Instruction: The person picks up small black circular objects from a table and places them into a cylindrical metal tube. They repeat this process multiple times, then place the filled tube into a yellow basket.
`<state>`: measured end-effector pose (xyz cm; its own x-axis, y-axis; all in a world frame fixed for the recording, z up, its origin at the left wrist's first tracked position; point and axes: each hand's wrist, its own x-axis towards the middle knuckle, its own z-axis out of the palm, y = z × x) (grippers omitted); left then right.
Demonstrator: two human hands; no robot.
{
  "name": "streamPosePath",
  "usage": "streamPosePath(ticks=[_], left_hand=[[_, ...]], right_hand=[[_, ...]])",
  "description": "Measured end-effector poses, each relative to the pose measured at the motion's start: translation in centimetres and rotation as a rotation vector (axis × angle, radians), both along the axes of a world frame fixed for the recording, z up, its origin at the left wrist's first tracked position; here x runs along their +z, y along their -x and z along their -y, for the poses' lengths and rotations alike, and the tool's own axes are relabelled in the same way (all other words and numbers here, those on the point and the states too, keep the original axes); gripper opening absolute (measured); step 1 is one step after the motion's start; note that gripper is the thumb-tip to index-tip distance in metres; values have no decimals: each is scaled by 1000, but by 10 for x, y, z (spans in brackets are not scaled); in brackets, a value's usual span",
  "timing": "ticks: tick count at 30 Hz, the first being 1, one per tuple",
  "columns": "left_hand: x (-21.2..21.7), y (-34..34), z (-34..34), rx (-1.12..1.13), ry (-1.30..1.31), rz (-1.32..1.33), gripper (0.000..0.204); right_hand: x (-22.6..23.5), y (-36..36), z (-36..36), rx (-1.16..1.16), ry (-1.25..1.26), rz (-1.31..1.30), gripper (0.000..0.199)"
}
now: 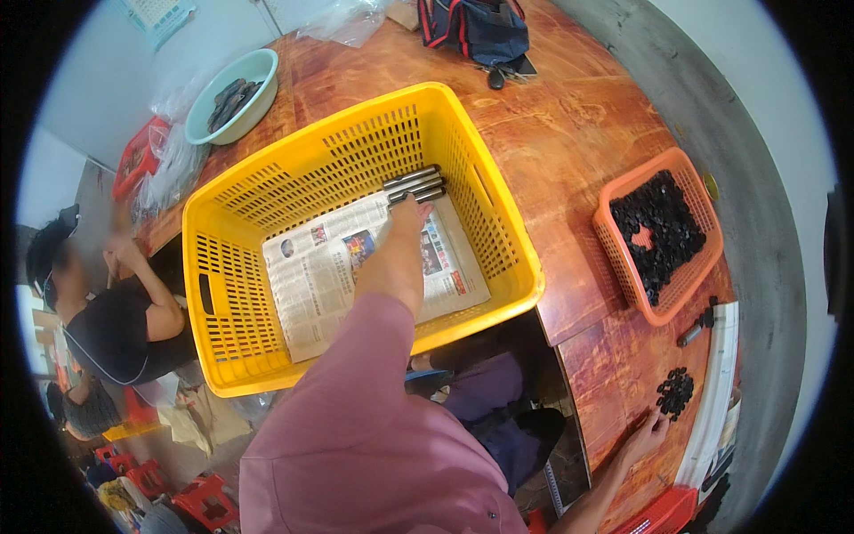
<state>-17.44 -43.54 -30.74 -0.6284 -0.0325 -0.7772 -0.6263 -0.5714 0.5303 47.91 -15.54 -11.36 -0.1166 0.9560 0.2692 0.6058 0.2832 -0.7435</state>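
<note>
My left arm, in a mauve sleeve, reaches into a big yellow plastic basket [294,166]. At its far right corner, my left hand [409,214] has its fingers closed on one of several shiny metal tubes [414,182] with dark ends. The tubes lie side by side on newspaper [307,267] that lines the basket floor. Off to the right, my right hand [647,438] rests on the table with its fingertips together at the edge of a small pile of black pieces [675,392]. Whatever those fingertips hold is too small to make out.
An orange basket [614,240] full of small black parts stands on the wooden table [569,116], near a dark cylindrical piece [689,335]. Behind are a pale green basin [197,133] and a dark bag [480,31]. A person [116,320] sits at left; red stools [206,500] stand below.
</note>
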Motion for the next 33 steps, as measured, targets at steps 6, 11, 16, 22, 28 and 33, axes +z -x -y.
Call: streamPosePath(ticks=[6,11,16,22,28,33], left_hand=[[-30,10,1,95,-112,-107,36],[-8,5,-16,129,-134,-29,38],[-18,6,-11,74,-150,-52,40],[-5,4,-23,97,-88,-3,29],[-3,-1,-28,129,-69,-11,26],[-2,2,-30,56,17,0,34]], right_hand=[[-3,-4,-10,10,31,95,34],[0,1,-4,-30,29,123,32],[-1,4,-7,3,-45,162,33],[-5,-3,-11,7,-71,192,35],[7,10,5,-8,-53,185,34],[5,8,1,-10,-103,239,33]])
